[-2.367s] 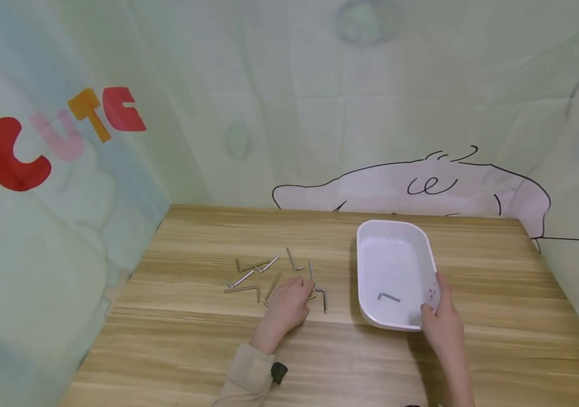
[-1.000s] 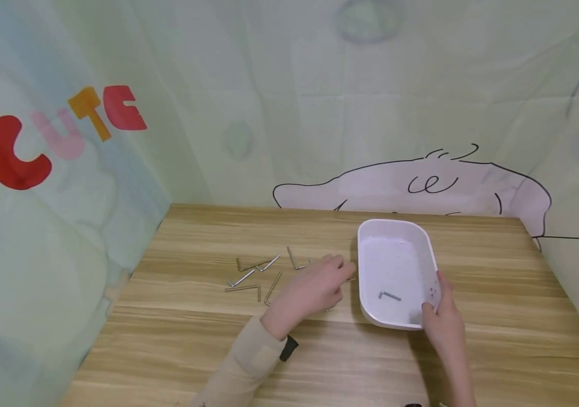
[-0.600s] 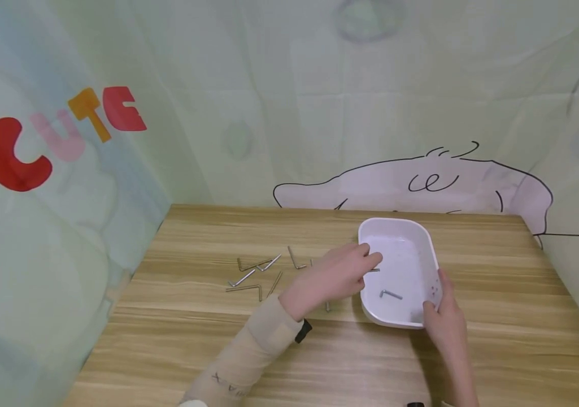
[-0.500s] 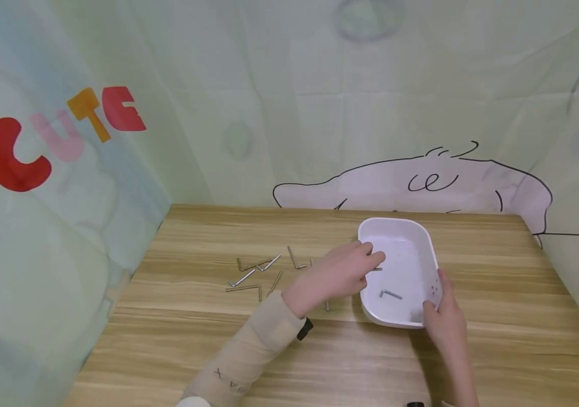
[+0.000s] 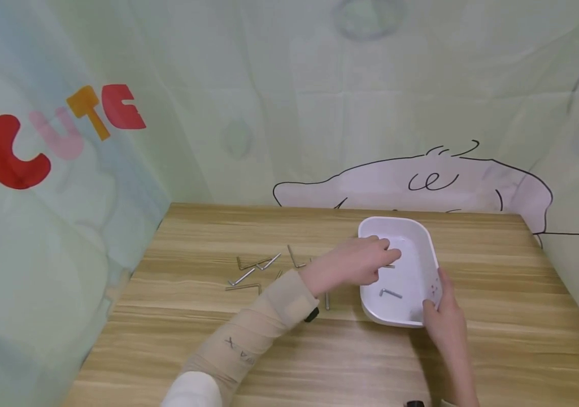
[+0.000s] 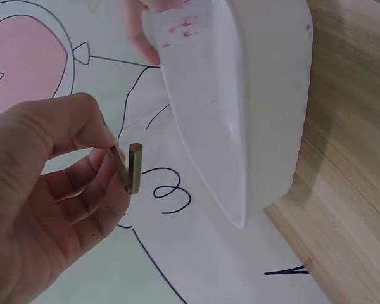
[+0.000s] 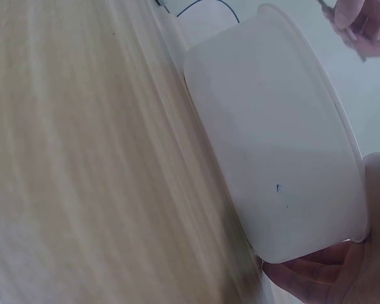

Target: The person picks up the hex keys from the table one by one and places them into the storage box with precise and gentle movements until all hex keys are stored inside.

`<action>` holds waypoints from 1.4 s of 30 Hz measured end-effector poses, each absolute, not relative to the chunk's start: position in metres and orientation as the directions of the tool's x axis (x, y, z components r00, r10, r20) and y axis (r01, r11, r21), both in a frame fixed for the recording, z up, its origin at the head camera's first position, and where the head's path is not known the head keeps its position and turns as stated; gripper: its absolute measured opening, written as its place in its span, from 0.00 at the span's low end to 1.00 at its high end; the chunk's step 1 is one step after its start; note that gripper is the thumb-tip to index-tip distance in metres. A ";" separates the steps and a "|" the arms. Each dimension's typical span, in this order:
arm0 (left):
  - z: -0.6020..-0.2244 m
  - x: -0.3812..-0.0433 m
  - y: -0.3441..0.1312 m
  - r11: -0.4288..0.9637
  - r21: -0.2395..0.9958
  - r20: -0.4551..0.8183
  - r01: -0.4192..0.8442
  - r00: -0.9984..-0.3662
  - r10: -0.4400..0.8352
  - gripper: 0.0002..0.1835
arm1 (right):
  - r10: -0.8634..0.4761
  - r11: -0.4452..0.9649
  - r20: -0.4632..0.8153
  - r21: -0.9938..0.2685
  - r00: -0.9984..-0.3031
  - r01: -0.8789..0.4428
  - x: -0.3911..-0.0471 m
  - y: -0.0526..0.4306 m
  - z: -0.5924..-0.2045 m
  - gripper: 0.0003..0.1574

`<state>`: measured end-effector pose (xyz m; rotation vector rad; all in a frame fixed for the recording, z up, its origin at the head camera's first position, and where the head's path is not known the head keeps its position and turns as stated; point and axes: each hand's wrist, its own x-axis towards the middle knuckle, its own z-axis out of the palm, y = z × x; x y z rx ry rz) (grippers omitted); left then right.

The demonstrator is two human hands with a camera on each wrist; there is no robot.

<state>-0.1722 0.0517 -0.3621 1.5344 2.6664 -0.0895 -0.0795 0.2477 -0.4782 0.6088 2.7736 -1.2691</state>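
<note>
Above the white plastic tray [image 5: 413,280], my left hand [image 5: 357,261] pinches a brass-coloured hex key [image 6: 135,168] between thumb and fingers. In the left wrist view the key's short end points up beyond the fingertips. One silver hex key [image 5: 391,294] lies on the tray floor. My right hand [image 5: 445,314] grips the tray's near right edge, thumb over the rim and fingers beneath, as the right wrist view also shows. To the left, several hex keys lie scattered on the table, including a silver one [image 5: 243,277]; others are partly hidden by the left forearm.
The wood-grain table [image 5: 360,362] meets a printed curtain [image 5: 248,113] at its back and left edges. Another hex key [image 5: 327,299] lies on the wood between the left sleeve and the tray.
My left hand has picked up a hex key from the pile and carried it rightward over the tray. My right hand and the tray stay in nearly the same place.
</note>
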 end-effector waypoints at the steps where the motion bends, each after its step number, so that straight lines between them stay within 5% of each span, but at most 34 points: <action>1: -0.363 -0.174 0.054 0.498 -0.019 -0.096 0.867 -0.498 0.862 0.18 | 0.337 0.590 -0.187 -0.721 -0.923 0.362 -0.079 0.248 -0.478 0.46; 10: -0.371 -0.190 0.071 0.443 -0.043 -0.145 0.895 -0.444 0.884 0.18 | 0.339 0.595 -0.168 -0.724 -0.926 0.349 -0.078 0.247 -0.477 0.45; 42: -0.434 -0.209 0.109 0.486 -0.078 -0.237 0.870 -0.490 0.839 0.22 | 0.343 0.578 -0.185 -0.731 -0.921 0.362 -0.081 0.249 -0.481 0.45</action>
